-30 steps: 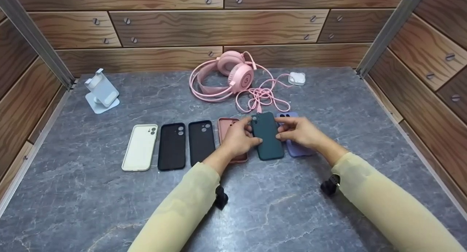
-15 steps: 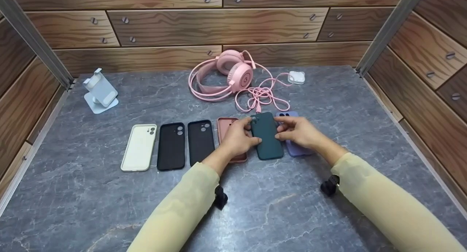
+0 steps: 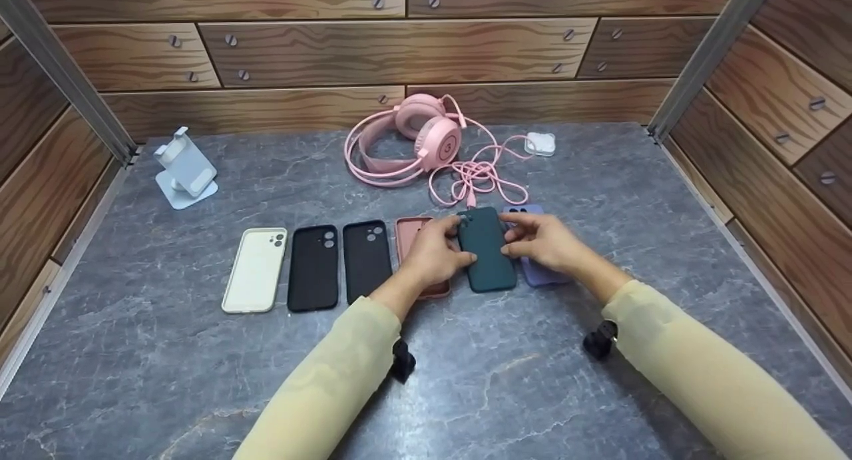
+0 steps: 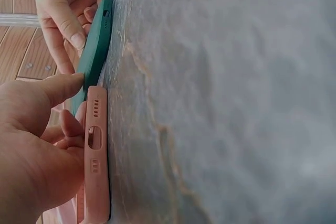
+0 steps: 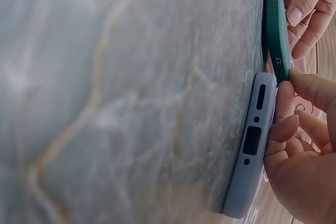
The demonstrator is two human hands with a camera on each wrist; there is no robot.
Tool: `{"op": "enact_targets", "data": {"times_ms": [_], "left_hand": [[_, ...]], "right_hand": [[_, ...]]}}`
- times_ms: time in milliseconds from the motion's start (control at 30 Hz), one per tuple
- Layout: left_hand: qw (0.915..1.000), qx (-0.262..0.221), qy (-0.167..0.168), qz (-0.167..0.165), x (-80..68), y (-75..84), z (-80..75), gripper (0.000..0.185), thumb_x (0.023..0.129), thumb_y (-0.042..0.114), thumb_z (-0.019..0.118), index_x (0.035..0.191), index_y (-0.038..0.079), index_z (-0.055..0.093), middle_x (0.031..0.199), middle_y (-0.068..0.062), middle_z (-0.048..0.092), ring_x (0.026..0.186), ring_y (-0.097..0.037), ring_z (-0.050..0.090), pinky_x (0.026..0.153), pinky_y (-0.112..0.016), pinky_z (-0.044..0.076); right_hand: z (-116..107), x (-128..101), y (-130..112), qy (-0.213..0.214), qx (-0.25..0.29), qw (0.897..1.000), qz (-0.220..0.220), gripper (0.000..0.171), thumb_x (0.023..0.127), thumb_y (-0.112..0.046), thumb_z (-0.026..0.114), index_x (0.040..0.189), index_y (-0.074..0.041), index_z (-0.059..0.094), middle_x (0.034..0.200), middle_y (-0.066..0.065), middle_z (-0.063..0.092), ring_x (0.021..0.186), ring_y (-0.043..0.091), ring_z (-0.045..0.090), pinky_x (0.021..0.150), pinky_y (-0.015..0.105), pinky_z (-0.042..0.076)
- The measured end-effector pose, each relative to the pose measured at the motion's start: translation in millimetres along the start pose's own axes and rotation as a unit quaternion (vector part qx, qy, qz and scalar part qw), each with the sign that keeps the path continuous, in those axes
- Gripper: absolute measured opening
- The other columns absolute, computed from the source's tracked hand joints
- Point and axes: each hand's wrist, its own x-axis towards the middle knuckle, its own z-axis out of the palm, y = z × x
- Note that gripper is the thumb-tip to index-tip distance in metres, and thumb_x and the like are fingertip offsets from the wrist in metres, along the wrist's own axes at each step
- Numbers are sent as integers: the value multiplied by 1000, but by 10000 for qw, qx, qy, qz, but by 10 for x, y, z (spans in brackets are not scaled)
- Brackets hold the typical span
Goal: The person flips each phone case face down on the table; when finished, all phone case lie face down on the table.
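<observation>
Both hands are at a dark green phone case (image 3: 489,257), which lies back up between a pink phone case and a purple phone case. My left hand (image 3: 432,250) reaches over the pink case (image 4: 96,171) and grips the green one's left edge with thumb and fingers. On the opposite edge, my right hand (image 3: 542,243) pinches the green case between thumb and fingers, above the purple case (image 5: 252,145). In the right wrist view, the green case's near edge sits raised from the tabletop, close beside the purple case's corner.
Left of the hands lie two black cases (image 3: 313,267) and a cream case (image 3: 256,270), inner sides up. Behind are pink headphones (image 3: 439,140) with a coiled cable (image 3: 479,174), a small white square case (image 3: 540,144) and a light blue phone stand (image 3: 190,170). Wood-patterned walls (image 3: 399,50) enclose the table.
</observation>
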Motion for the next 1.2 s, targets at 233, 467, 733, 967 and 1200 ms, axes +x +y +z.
{"op": "enact_targets", "data": {"times_ms": [233,467,733,967,1200], "left_hand": [[10000,26,64,-4,-14,-5,5,69,80,14,81,142,7,49,119,-9,58,86,-14,57,68,-26,50],[9998,-166,126,-59,-26,3,-11,69,81,12,80,142,8,49,125,-10,56,88,-13,59,68,-25,51],[9965,-781,269,124,-70,89,-180,62,82,9,79,138,14,54,125,-10,58,88,-12,63,68,-27,54],[9915,-956,649,605,-110,29,-467,58,79,7,80,133,6,57,109,-12,63,91,-23,64,75,-27,53],[9904,-914,943,436,-210,-180,-722,56,80,6,79,132,3,58,108,-20,65,90,-23,65,75,-29,54]], "right_hand": [[23,-17,-64,26,-162,9998,-59,63,82,-6,76,139,-1,51,104,18,66,86,20,62,71,22,49],[24,14,-23,15,-194,9998,-10,64,82,-10,78,140,-4,52,108,18,66,92,25,63,73,22,50],[15,-8,-75,118,140,9998,34,63,83,-5,75,141,-2,49,110,21,64,94,27,66,76,32,55],[47,-44,-232,217,205,9995,-107,63,84,-9,75,141,-3,50,112,21,64,89,22,66,73,27,55],[197,-8,-404,192,280,9986,-394,58,84,-10,76,137,-6,55,103,16,67,81,21,68,68,28,54]]}}
